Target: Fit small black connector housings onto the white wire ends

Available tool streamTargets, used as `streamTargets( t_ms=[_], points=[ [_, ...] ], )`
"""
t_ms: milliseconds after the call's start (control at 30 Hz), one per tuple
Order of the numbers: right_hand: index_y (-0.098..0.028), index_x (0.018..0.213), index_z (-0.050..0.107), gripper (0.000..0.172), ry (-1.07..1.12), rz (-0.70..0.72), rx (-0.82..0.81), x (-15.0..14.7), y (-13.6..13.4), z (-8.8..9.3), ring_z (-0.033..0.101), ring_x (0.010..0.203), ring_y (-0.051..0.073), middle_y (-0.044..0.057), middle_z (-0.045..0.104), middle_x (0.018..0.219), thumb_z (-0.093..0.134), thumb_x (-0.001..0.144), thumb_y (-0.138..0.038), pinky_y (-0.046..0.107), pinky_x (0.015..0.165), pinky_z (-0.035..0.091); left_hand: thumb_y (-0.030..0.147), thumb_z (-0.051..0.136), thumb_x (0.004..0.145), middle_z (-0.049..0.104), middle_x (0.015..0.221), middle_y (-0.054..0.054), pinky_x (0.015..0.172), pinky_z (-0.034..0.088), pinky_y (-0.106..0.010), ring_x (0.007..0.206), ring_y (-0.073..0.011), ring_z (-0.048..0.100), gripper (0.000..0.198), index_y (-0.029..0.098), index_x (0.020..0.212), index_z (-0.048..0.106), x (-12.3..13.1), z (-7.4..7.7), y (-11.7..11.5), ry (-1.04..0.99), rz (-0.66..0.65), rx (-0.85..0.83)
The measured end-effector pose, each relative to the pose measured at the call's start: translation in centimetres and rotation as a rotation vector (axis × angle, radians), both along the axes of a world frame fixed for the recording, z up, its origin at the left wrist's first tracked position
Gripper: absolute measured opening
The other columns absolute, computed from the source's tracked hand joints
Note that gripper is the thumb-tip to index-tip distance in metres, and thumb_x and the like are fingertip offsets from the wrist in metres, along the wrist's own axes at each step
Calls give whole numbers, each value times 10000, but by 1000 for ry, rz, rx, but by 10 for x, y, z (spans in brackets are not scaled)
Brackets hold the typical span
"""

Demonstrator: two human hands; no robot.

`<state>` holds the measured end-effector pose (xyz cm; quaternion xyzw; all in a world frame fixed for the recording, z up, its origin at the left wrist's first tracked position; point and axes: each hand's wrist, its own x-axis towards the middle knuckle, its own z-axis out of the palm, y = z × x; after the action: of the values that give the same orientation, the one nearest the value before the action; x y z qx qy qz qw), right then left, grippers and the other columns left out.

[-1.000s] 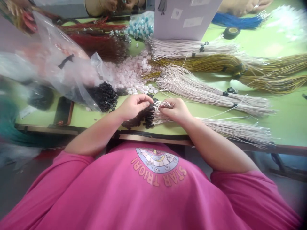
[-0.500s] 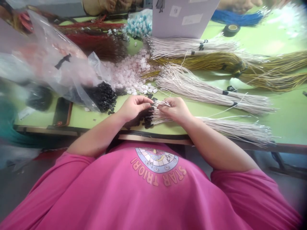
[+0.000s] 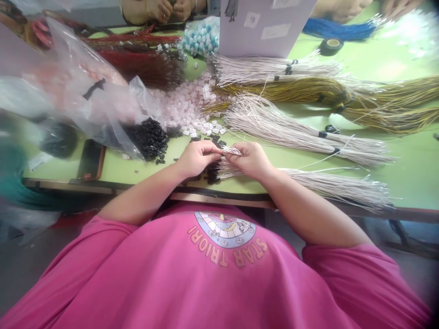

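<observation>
My left hand [image 3: 197,157] and my right hand [image 3: 251,158] meet at the near edge of the green table [image 3: 394,169]. The left fingers are pinched together over a small heap of black connectors [image 3: 211,172], probably on one of them. The right fingers are closed on the tinned ends of a white wire bundle [image 3: 329,185] that trails off to the right. The fingertips of both hands nearly touch.
More white wire bundles [image 3: 302,132], yellow bundles [image 3: 377,107], pale pink connectors [image 3: 187,105], another black connector heap [image 3: 149,137] and a clear plastic bag [image 3: 78,91] cover the table. A phone [image 3: 91,160] lies at the left. Other people's hands [image 3: 164,8] work at the far side.
My left hand has shifted slightly right and down, closing the gap to my right hand. The wire bundle has stayed put.
</observation>
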<state>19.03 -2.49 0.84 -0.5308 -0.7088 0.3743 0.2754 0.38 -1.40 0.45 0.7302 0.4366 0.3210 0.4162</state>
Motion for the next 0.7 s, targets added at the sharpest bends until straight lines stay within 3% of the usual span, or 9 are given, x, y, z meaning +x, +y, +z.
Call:
streamTargets(
  t_ms=[133, 233, 333, 400, 500, 600, 700],
  points=[
    [-128, 569, 554, 285, -46, -6, 7, 0, 1, -2, 326, 519, 68, -35, 370, 502, 501, 722, -363, 215, 499, 257, 283, 621, 735, 640, 800, -34, 728, 463, -279, 750, -136, 588, 173, 165, 836, 695, 2, 1, -1, 35, -18, 12],
    [-125, 609, 596, 253, 0, 0, 86, 2, 2, -1, 396, 564, 80, -15, 468, 569, 528, 707, -348, 219, 549, 307, 285, 604, 748, 630, 843, -39, 757, 457, -291, 789, -140, 583, 160, 172, 823, 688, -4, 8, -2, 94, -45, 71],
    [-120, 701, 646, 227, 84, -7, 95, 6, 3, 2, 478, 633, 105, 21, 573, 694, 574, 673, -333, 229, 601, 354, 309, 602, 748, 618, 944, -32, 754, 438, -301, 821, -145, 559, 199, 205, 900, 677, -28, 15, 6, 271, -10, 166],
    [-114, 732, 662, 256, 95, -26, 17, 9, 3, 3, 477, 592, 106, 20, 582, 665, 595, 656, -349, 234, 568, 354, 330, 570, 770, 617, 967, -10, 731, 407, -302, 800, -137, 528, 238, 227, 965, 660, -53, 15, 18, 451, 118, 218],
    [-114, 779, 679, 283, 102, -20, -62, 12, 3, 3, 462, 535, 99, 7, 582, 613, 609, 645, -354, 231, 522, 344, 368, 535, 791, 616, 876, 11, 727, 346, -289, 769, -115, 464, 252, 197, 931, 659, -89, 5, 42, 658, 293, 269],
    [-115, 783, 676, 284, 136, -26, -89, 11, 3, 4, 481, 530, 104, 7, 590, 602, 611, 644, -355, 231, 518, 358, 403, 592, 729, 607, 849, -5, 698, 326, -285, 778, -133, 463, 295, 181, 912, 656, -105, -9, 61, 689, 293, 267],
    [-113, 765, 653, 277, 183, -34, -118, 10, 2, 6, 500, 533, 109, 16, 598, 602, 612, 643, -357, 235, 525, 374, 379, 585, 721, 595, 860, -32, 640, 319, -305, 734, -159, 472, 215, 210, 831, 661, -102, -17, 67, 718, 261, 248]
  ],
)
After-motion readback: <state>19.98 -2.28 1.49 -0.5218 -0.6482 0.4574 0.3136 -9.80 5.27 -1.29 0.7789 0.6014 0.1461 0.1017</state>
